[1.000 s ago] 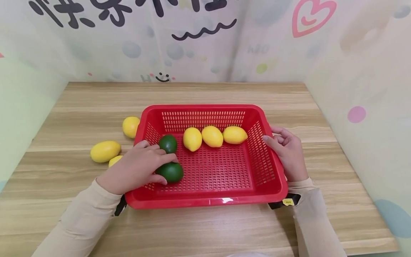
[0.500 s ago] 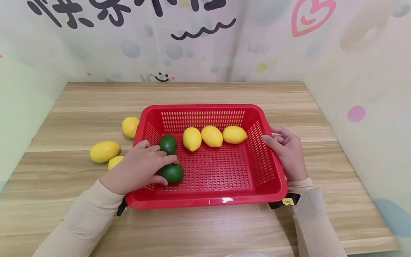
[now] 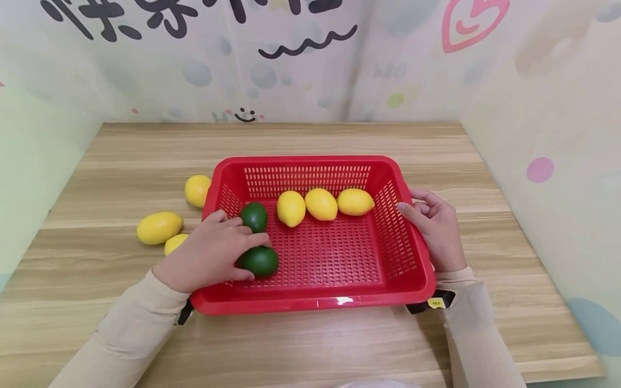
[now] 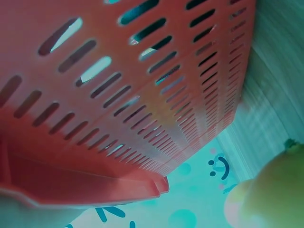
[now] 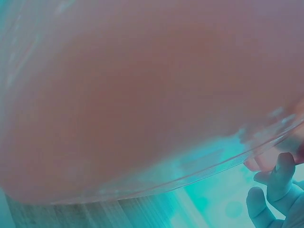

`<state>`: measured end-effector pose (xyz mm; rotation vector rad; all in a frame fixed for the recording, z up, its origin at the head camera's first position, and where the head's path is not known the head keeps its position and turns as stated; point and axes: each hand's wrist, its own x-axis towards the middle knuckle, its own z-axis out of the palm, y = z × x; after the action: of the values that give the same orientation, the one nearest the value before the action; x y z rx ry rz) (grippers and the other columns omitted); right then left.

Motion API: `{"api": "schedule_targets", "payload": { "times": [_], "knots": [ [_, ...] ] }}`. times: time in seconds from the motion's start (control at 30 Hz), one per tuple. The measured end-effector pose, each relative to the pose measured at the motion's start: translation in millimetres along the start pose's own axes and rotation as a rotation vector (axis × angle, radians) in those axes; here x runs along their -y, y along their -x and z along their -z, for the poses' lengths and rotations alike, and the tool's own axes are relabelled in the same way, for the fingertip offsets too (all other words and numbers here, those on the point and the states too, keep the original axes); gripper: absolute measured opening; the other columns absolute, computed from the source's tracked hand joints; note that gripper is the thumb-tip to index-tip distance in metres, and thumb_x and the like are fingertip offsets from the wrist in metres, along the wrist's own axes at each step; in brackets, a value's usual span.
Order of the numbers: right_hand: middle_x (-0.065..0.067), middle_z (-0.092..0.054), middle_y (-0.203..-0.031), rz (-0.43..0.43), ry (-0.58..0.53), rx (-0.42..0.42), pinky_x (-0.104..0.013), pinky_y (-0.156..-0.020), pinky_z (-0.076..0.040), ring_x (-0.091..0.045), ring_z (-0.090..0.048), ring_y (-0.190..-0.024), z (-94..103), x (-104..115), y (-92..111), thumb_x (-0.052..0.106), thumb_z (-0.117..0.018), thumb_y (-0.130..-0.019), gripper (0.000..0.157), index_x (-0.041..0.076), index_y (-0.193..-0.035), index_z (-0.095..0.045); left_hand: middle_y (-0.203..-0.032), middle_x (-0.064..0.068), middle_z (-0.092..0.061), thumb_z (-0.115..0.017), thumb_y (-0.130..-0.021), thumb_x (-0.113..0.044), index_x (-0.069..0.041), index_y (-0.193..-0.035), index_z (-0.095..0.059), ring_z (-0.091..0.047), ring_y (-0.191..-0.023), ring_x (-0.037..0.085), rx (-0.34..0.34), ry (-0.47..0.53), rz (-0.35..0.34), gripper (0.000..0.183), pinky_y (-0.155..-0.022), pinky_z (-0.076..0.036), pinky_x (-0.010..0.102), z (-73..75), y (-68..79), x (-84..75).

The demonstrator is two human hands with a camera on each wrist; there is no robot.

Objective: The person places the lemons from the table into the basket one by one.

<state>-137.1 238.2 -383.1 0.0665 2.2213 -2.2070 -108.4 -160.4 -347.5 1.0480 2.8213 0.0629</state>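
Lemons (image 3: 321, 205) are totalling six in the head view: three are lying in a row toward the back of one red basket (image 3: 315, 305), which is taking up the middle of the frame, and three are sitting left of it on the table (image 3: 310, 347), one partly covered by the left hand (image 3: 208, 250). Two green fruits are resting in the basket's left part, a far one (image 3: 254, 216) and a near one (image 3: 263, 262). Reaching across the basket's left rim, the left hand is curling thumb and forefinger around the near one, a gap staying between their tips; its other fingers are bending beside the far one, and whether they are touching it one cannot tell. At the basket's right rim, the right hand (image 3: 439, 231) is holding on, thumb lying over the edge, fingers bending outside it. In the left wrist view the basket's slotted side is filling the upper left, with lemons showing at lower right. In the right wrist view a blur is covering most of the frame, and bent fingers (image 5: 281, 183) are showing at lower right.
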Motion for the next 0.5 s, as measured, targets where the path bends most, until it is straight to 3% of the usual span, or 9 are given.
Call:
{"api": "schedule_targets", "payload": {
  "times": [0.5],
  "knots": [
    [-0.009, -0.074, -0.095, -0.024, -0.014, 0.001, -0.042, -0.069, -0.061, -0.024, -0.078, -0.081, -0.2, 0.4, 0.0, 0.026, -0.077, -0.094, 0.054, 0.004, -0.139, -0.057, -0.107, 0.002, -0.072, -0.096, -0.069, -0.04, -0.021, -0.123, -0.073, -0.067, -0.102, 0.027, -0.067, 0.023, -0.014, 0.062, -0.087, -0.051, 0.045, 3.3, 9.3, -5.4]
  ]
}}
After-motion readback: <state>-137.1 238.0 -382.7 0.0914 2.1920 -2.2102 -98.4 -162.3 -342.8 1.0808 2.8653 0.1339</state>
